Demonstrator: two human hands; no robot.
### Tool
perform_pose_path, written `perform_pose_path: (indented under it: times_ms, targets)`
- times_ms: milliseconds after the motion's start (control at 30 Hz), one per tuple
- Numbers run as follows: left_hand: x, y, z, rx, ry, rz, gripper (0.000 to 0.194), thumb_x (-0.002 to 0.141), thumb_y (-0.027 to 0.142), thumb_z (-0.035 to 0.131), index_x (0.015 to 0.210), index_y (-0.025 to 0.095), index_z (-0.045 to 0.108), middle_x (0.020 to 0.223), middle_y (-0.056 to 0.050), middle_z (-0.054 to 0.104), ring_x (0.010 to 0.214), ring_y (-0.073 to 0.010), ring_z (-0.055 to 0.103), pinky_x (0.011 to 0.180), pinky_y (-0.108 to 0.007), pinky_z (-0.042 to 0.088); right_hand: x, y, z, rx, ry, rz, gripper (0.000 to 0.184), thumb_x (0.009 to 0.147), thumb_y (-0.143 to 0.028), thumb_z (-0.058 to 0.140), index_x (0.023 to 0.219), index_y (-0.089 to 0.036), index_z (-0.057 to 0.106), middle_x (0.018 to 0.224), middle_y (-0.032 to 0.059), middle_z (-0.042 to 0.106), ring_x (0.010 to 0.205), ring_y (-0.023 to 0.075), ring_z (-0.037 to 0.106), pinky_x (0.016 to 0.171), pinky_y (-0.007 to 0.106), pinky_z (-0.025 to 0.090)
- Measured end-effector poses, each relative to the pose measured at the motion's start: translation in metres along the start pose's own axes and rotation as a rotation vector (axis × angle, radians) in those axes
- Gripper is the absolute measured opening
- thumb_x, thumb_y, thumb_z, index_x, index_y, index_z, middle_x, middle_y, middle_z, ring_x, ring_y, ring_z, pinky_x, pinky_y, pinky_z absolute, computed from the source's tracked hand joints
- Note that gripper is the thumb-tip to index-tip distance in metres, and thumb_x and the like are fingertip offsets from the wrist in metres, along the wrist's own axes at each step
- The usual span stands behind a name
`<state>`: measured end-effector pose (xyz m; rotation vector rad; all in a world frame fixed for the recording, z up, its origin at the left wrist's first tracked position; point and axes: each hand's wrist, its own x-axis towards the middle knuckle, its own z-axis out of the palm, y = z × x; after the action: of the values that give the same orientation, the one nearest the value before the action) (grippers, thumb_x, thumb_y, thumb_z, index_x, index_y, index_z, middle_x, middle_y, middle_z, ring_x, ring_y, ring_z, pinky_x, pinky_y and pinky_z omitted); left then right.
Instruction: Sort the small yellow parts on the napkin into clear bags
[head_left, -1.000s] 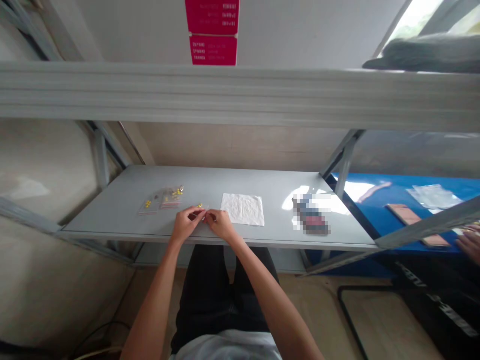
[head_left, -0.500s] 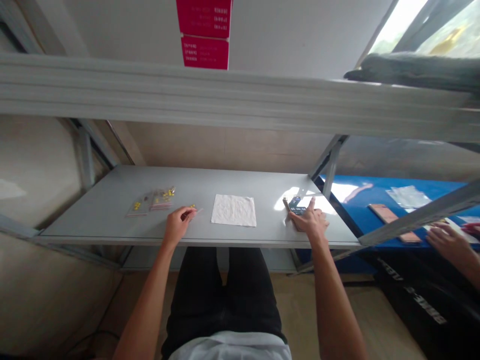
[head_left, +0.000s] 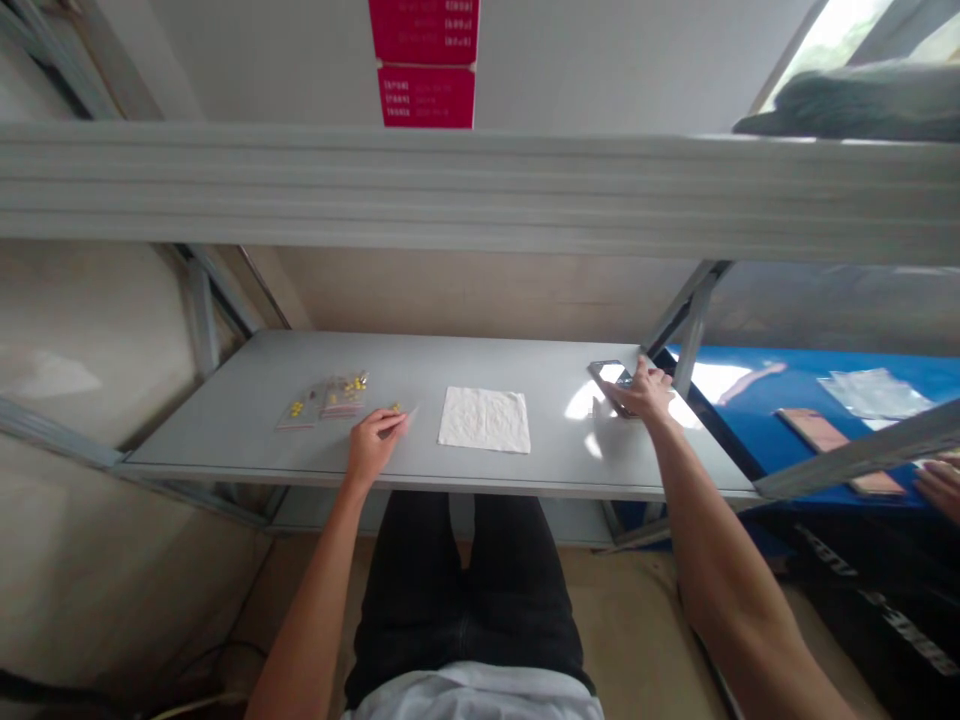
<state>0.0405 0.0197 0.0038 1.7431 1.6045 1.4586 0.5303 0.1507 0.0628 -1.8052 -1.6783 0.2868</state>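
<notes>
My left hand point(head_left: 373, 440) is closed in a pinch on a small clear plastic bag point(head_left: 411, 417), just above the shelf left of centre. Small yellow pieces point(head_left: 396, 407) show at its fingertips. To the left lie two more clear bags, one point(head_left: 298, 410) with a few yellow pieces and a fuller one point(head_left: 345, 393) beside it. My right hand point(head_left: 646, 392) grips a dark phone point(head_left: 609, 374) on the right part of the shelf, covering much of it. Between my hands a white cloth point(head_left: 484, 420) lies flat.
A thick grey beam point(head_left: 450, 190) crosses above the work shelf point(head_left: 480, 475). At the right, past a slanted metal brace point(head_left: 840, 465), a blue table point(head_left: 757, 400) holds a pinkish phone-like slab point(head_left: 832, 440) and clear bags point(head_left: 870, 392). Another person's hand point(head_left: 941, 485) is at the right edge.
My right hand has pushed the phone farther back on the shelf, and its lit timer display no longer shows. My left hand keeps its pinch. The view has shifted slightly.
</notes>
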Motion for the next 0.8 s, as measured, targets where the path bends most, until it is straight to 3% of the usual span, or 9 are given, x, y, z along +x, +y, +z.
perform_pose_path:
  times_ms: [67,133,200,300,367,467,633,800]
  targets:
    - [0.002,0.001,0.001,-0.052,0.065,-0.074,0.034,0.087,0.049,0.067,0.096,0.018,0.080,0.097,-0.008,0.076,0.077,-0.0192,0.074,0.074,-0.032,0.061,-0.029,-0.036,0.014,0.097,0.168,-0.001,0.044,0.088,-0.033,0.063,0.129,-0.017,0.062,0.128,0.0271,0.065,0.123,0.0419,0.060,0.099,0.058,0.046]
    - [0.005,0.005,0.005,-0.080,0.138,-0.136,0.035,0.088,0.048,0.067,0.095,0.016,0.078,0.091,-0.007,0.076,0.071,-0.0183,0.073,0.071,-0.030,0.060,-0.064,-0.081,0.043,0.301,0.045,-0.113,0.026,0.094,-0.028,0.055,0.111,-0.015,0.070,0.103,0.0222,0.074,0.098,0.0335,0.071,0.087,0.046,0.053]
    - [0.008,0.013,0.012,-0.076,0.182,-0.141,0.034,0.087,0.047,0.067,0.094,0.015,0.078,0.088,-0.007,0.076,0.072,-0.0183,0.073,0.069,-0.029,0.059,-0.098,-0.129,0.080,0.367,-0.089,-0.182,0.021,0.095,-0.028,0.055,0.092,-0.017,0.072,0.076,0.0098,0.074,0.071,0.0223,0.072,0.070,0.032,0.054]
    - [0.009,0.027,0.025,-0.015,0.173,-0.046,0.032,0.089,0.046,0.065,0.094,0.017,0.079,0.093,-0.008,0.075,0.080,-0.0191,0.071,0.066,-0.026,0.056,-0.134,-0.193,0.134,0.500,-0.314,-0.285,0.033,0.099,-0.039,0.056,0.078,-0.017,0.068,0.066,0.0034,0.072,0.059,0.0148,0.068,0.060,0.023,0.048]
    - [0.007,0.034,0.031,0.025,0.131,0.014,0.031,0.089,0.045,0.065,0.093,0.018,0.079,0.095,-0.008,0.075,0.084,-0.0196,0.070,0.066,-0.026,0.056,-0.146,-0.222,0.157,0.519,-0.316,-0.264,0.035,0.097,-0.044,0.061,0.076,-0.017,0.067,0.062,0.0023,0.069,0.057,0.0143,0.066,0.059,0.022,0.045]
    - [0.002,0.037,0.030,0.022,0.058,0.023,0.032,0.091,0.046,0.063,0.092,0.019,0.079,0.096,-0.009,0.075,0.085,-0.0197,0.069,0.068,-0.027,0.057,-0.153,-0.240,0.172,0.561,-0.346,-0.220,0.029,0.099,-0.038,0.059,0.080,-0.017,0.067,0.060,0.0016,0.069,0.055,0.0137,0.066,0.058,0.021,0.044]
    - [-0.002,0.032,0.016,-0.039,-0.089,0.027,0.035,0.091,0.050,0.063,0.099,0.020,0.080,0.101,-0.009,0.076,0.091,-0.0213,0.071,0.073,-0.028,0.059,-0.157,-0.239,0.174,0.589,-0.352,-0.199,0.021,0.098,-0.027,0.055,0.083,-0.017,0.068,0.066,0.0033,0.072,0.056,0.0147,0.067,0.057,0.022,0.044]
    - [-0.008,0.028,0.011,-0.017,-0.056,0.013,0.036,0.092,0.051,0.062,0.100,0.021,0.080,0.097,-0.008,0.077,0.088,-0.0212,0.072,0.073,-0.030,0.059,-0.157,-0.241,0.175,0.564,-0.336,-0.165,0.023,0.094,-0.021,0.053,0.074,-0.018,0.065,0.064,0.0032,0.069,0.055,0.0148,0.065,0.057,0.022,0.045]
